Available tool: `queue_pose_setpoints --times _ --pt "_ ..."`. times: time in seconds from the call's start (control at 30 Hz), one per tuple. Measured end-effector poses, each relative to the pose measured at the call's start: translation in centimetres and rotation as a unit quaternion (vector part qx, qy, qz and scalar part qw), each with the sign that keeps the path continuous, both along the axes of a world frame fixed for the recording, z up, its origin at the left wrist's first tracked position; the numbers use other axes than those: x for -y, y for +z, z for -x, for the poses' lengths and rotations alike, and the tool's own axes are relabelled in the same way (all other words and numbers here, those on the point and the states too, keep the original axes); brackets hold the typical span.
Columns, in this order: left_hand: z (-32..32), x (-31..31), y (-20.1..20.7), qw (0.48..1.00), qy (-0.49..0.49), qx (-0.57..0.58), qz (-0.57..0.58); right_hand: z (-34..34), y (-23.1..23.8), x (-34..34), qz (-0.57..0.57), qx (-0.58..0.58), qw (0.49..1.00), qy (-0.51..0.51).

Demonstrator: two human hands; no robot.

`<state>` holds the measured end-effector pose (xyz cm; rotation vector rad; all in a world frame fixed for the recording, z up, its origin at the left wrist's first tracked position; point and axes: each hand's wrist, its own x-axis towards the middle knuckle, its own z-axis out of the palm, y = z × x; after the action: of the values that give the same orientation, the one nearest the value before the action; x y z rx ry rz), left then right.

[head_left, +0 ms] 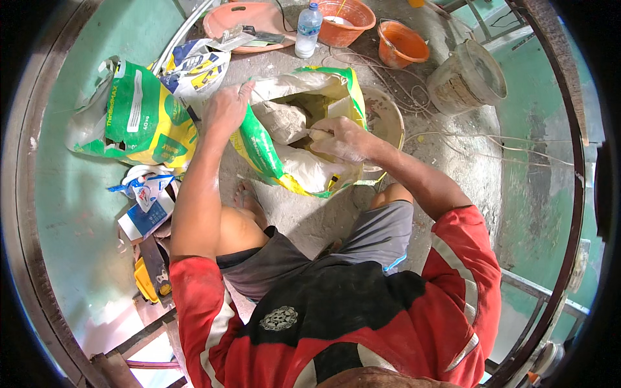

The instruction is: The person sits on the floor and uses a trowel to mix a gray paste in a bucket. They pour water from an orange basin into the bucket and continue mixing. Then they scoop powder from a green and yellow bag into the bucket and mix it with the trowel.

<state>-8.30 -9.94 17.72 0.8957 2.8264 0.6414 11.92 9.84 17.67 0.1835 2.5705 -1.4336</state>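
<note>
My left hand [226, 107] pinches the crumpled upper lip of the green and yellow sack [272, 158], a tight grip on thin, creased plastic weave that holds the mouth open. The sack lies slumped on the dusty concrete floor [453, 161] between my knees, its inside caked with pale grey powder [281, 121] in soft lumps. My right hand [339, 139], dusted white, is down in the opening, closed around a slim pale handle [318, 134]; what is on its far end I cannot tell. Just behind the sack's right edge sits a round, mortar-crusted basin [387, 116], touching it. A second, fuller sack [139, 119] lies well off to my left. Beyond are a clear plastic bottle [308, 29], two orange bowls [402, 44] and a grey bucket [467, 79], with bare floor between.
</note>
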Motion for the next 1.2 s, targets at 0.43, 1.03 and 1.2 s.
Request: queue_pose_setpoints --times 0.43,1.03,1.2 --pt "2.1 -0.4 -1.3 0.999 -0.009 -0.013 -0.031 -3.2 10.0 -0.2 0.044 0.084 0.995 -0.027" --pt "3.0 2.1 -0.7 0.999 0.017 -0.031 -0.016 -12.3 11.6 -9.3 -0.017 0.102 0.972 -0.209" --pt "3.0 2.0 -0.7 1.000 0.010 -0.019 0.016 -12.4 -1.1 -14.0 -0.017 0.129 0.962 -0.242"
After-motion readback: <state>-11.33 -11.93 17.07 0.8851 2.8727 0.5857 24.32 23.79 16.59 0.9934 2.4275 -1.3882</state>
